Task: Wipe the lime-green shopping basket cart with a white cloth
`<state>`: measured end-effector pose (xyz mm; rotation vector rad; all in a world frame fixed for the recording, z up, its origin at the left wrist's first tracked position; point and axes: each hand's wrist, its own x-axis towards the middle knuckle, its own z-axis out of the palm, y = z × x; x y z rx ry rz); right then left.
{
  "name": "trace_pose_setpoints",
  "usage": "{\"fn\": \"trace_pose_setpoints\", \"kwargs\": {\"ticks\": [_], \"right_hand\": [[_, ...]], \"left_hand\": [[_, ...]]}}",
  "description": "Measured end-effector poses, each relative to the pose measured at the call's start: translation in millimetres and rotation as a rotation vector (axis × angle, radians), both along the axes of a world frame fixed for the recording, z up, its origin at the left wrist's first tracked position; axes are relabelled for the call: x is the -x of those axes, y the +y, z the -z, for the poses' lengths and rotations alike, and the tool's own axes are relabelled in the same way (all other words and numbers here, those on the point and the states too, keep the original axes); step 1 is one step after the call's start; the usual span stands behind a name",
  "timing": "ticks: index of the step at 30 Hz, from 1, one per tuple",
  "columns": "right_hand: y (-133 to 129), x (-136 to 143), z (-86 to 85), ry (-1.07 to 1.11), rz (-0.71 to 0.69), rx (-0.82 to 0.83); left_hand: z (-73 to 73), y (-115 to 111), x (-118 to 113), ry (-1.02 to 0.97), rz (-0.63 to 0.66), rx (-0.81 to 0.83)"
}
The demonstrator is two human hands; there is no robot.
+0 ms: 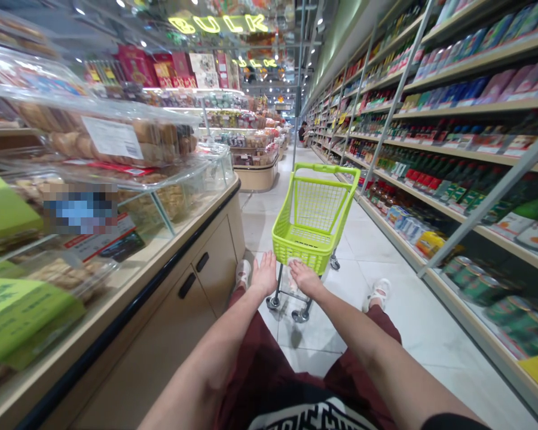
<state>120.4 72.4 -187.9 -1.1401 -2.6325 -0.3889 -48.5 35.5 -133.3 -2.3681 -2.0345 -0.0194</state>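
Observation:
A small lime-green shopping cart (pixel 314 206) with a lattice plastic basket stands upright on its wheels in front of me. My right hand (pixel 305 278) is at the lower near wall of the basket, its fingers closed on a crumpled white wipe (pixel 292 279) that hangs partly below them. Beside the near left corner of the basket is my left hand (pixel 264 273), back up, fingers stretched out and holding nothing. Whether its fingertips touch the basket, I cannot tell. Through the lattice no goods show inside the cart.
On the left runs a wooden display counter (pixel 210 263) with packaged baked goods (pixel 116 134) behind glass. Tall shelves (pixel 466 149) of bottles, cans and jars line the right side. A person (pixel 302 132) crouches far down the aisle. Pale floor tiles (pixel 260 224) run between.

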Motion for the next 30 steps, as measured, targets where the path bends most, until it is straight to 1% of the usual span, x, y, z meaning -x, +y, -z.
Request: {"fn": "trace_pose_setpoints", "kwargs": {"ticks": [1,2,3,5,7,9,10,11,13,16,17,19,21,24,26,27,28,30], "right_hand": [[-1,-1,1.0,-0.004,-0.009,-0.002],[-2,0,-2.0,-0.006,-0.026,-0.007],[-2,3,-8.7,-0.002,-0.049,-0.015],[3,17,-29.6,0.022,-0.097,-0.038],[10,34,-51.3,0.054,-0.115,-0.062],[18,48,-63.7,0.074,-0.110,-0.077],[21,52,-64.6,0.075,-0.098,-0.074],[24,54,-61.6,0.070,-0.079,-0.062],[25,51,-46.6,0.032,-0.039,-0.006],[19,32,-15.6,-0.050,-0.022,0.083],[16,24,-7.7,-0.071,-0.022,0.097],[10,10,-0.8,-0.075,-0.034,0.092],[8,1,-7.5,-0.033,-0.070,0.051],[12,0,-32.8,0.060,-0.113,-0.026],[17,2,-45.8,0.077,-0.086,-0.040],[18,2,-47.9,0.071,-0.067,-0.037],[18,2,-46.5,0.059,-0.053,-0.031],[13,-2,-34.4,0.034,-0.043,-0.025]], "left_hand": [[-0.1,0,0,-0.002,-0.006,0.009],[-0.6,0,1,-0.004,-0.013,0.013],[-1.4,0,3,-0.005,-0.026,0.014],[-3.5,1,7,-0.009,-0.062,0.010],[-6.0,2,12,-0.012,-0.110,0.009],[-8.3,2,17,-0.012,-0.143,0.012],[-9.2,2,19,-0.010,-0.146,0.011],[-9.9,2,20,-0.009,-0.144,0.009],[-11.0,2,20,-0.010,-0.126,-0.001],[-12.3,2,14,-0.024,-0.090,-0.020],[-12.6,3,12,-0.030,-0.078,-0.022],[-13.1,4,8,-0.042,-0.062,-0.015],[-13.2,5,4,-0.052,-0.058,-0.001],[-12.6,7,-1,-0.061,-0.064,0.014],[-12.8,7,-5,-0.058,-0.067,0.017],[-13.3,6,-8,-0.056,-0.064,0.018],[-14.0,5,-10,-0.053,-0.055,0.017],[-15.3,3,-16,-0.044,-0.021,0.018]]}}
